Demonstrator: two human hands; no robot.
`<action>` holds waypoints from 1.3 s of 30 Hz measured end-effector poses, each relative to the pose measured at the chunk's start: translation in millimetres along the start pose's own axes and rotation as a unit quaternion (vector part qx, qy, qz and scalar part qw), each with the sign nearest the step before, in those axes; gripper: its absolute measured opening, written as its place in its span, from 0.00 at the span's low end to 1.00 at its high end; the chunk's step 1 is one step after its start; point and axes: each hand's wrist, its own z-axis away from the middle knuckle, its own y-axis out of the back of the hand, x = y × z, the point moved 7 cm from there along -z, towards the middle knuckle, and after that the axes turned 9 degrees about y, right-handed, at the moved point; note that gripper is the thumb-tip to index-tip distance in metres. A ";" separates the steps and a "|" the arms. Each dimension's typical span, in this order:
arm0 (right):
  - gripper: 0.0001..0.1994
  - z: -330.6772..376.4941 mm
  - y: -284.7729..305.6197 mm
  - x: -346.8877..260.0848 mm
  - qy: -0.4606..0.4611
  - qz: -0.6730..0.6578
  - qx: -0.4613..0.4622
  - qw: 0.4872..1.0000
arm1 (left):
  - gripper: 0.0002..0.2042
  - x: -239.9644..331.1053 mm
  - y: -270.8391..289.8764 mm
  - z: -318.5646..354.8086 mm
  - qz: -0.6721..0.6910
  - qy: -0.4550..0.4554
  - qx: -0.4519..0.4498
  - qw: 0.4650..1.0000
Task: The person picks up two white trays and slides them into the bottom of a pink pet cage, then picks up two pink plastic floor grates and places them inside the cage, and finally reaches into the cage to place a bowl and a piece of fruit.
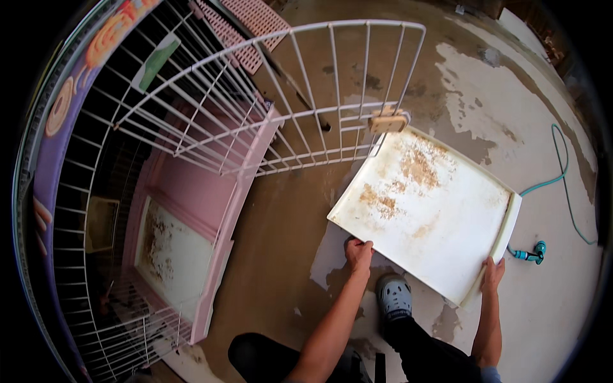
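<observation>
A cream plastic tray [440, 217], stained brown in patches, is held out flat in front of me above the wet floor. My left hand [359, 252] grips its near left edge. My right hand [493, 273] grips its near right corner by the raised rim. To the left stands a wire cage [159, 191] with a pink base; its white wire door [319, 96] hangs open, the latch close to the tray's far corner. Inside the cage another dirty cream tray [169, 255] lies in the pink frame.
The concrete floor [287, 210] is wet with pale dry patches. A teal hose [562, 172] with a spray nozzle [531, 253] lies at the right. Pink slatted panels [249, 25] lean at the top. My grey clog [394, 297] is under the tray.
</observation>
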 end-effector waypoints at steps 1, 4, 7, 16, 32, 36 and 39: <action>0.09 0.4 -6.8 -2.6 -0.001 -0.017 -0.016 1.000 | 0.12 -5.8 11.5 9.3 0.046 -0.009 0.017 0.999; 0.10 -7.6 -37.8 -27.7 0.006 -0.025 -0.061 0.998 | 0.11 -26.6 57.9 29.7 0.055 0.044 0.092 0.993; 0.13 -7.2 -84.5 -49.7 0.000 0.014 -0.113 0.993 | 0.10 -25.5 105.2 57.3 0.058 0.032 0.204 0.977; 0.14 26.5 -200.7 -76.2 0.012 -0.035 -0.198 0.980 | 0.07 17.1 189.7 34.3 0.127 0.001 0.245 0.961; 0.19 113.8 -245.1 -91.9 -0.004 -0.076 -0.192 0.979 | 0.06 100.2 267.0 -16.2 0.095 -0.062 0.199 0.973; 0.18 146.9 -235.8 -92.2 -0.029 -0.075 -0.188 0.979 | 0.14 91.9 274.2 -30.6 0.200 -0.025 0.189 0.961; 0.18 158.1 -224.0 -85.2 -0.024 -0.091 -0.172 0.981 | 0.15 96.5 253.8 -35.1 0.321 -0.056 0.140 0.935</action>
